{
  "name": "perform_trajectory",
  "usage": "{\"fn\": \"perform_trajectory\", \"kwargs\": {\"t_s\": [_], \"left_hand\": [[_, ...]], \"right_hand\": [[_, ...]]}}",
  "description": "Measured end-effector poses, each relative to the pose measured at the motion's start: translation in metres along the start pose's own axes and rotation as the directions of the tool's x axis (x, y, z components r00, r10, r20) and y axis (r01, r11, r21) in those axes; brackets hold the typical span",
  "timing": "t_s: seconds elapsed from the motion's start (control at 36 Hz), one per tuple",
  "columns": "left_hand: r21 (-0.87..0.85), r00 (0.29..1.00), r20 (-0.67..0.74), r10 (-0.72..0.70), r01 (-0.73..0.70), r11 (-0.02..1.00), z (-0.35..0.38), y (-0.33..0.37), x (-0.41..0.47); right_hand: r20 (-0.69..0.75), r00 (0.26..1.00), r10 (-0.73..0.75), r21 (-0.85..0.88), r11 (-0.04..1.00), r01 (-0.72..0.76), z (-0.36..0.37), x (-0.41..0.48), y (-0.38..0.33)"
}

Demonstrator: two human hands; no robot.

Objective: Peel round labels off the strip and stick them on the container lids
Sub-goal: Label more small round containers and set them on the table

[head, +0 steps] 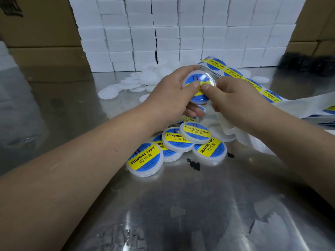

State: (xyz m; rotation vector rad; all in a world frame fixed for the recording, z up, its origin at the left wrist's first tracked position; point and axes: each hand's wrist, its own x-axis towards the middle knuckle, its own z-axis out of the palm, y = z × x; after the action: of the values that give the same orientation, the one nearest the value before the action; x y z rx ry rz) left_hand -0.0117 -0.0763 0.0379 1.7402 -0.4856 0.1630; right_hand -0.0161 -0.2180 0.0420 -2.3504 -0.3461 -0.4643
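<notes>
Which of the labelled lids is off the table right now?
The labelled lid raised between both hands: the left hand grips its rim, the right hand's thumb presses its label. The other labelled lids lie piled on the table below.

The table [181,214] is bare metal, shiny, with fine scratches and dull smears. The held lid [194,72] and the plain lids [108,93] are whitish matt plastic. The label [204,77] on it is glossy. The strip [272,96] has a backing of smooth white paper. The blocks [163,33] look like grainy foam, the boxes [45,24] matt brown cardboard
</notes>
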Motion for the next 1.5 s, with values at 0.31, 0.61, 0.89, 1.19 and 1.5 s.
{"fn": "perform_trajectory", "kwargs": {"t_s": [0.31, 0.61, 0.89, 1.19, 1.5], "left_hand": [[0.308, 0.959, -0.199, 0.203, -0.135, 0.942, -0.001, -0.002, 0.004], [0.416, 0.941, -0.251, 0.227, -0.107, 0.903, -0.004, -0.001, 0.003], [0.515, 0.957, -0.259, -0.128, 0.249, 0.82, -0.015, -0.005, 0.011], [0.807, 0.99, -0.125, -0.061, 0.137, 0.575, -0.02, -0.016, 0.013], [0.648, 0.976, -0.127, 0.175, -0.052, 0.76, -0.009, -0.008, 0.005]], "right_hand": [[-0.024, 0.997, -0.078, 0.015, 0.997, 0.079, 0.003, -0.004, -0.004], [0.0, 0.996, -0.091, 0.008, 0.996, 0.091, 0.003, -0.004, -0.003], [-0.081, 0.997, -0.016, 0.17, 0.985, 0.029, -0.002, 0.004, 0.003], [-0.159, 0.981, -0.11, 0.305, 0.94, 0.154, -0.007, 0.004, 0.0], [-0.155, 0.988, -0.02, 0.546, 0.832, 0.102, -0.011, 0.005, -0.007]]}}
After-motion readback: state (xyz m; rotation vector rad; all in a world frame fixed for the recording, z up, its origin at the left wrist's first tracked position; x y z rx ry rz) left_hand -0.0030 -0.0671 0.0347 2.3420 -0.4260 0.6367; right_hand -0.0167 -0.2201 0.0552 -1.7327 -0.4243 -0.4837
